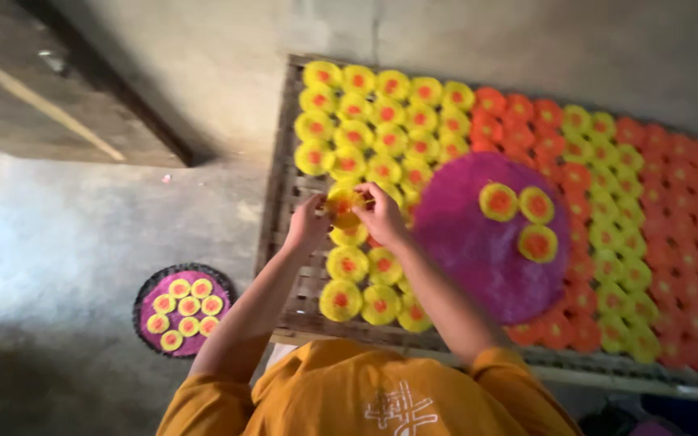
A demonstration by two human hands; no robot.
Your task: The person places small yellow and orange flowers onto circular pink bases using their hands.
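Both hands meet over the slatted wooden rack [280,210]: the left hand [309,224] and right hand [381,214] pinch one round yellow disc with an orange centre [342,206] between their fingertips, arms stretched forward from orange sleeves. Bare slats lie just left of the held disc, at the rack's near-left edge. Rows of yellow and orange discs [381,121] fill the rack beyond. A large round purple mat [470,242] lies just right of the hands, carrying three discs. Left of the rack, on open grey floor [58,242], sits a small purple round tray [183,308] of discs.

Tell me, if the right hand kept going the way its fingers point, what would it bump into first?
Probably the yellow disc that the right hand already pinches, then the left hand beyond it; depth is blurry.
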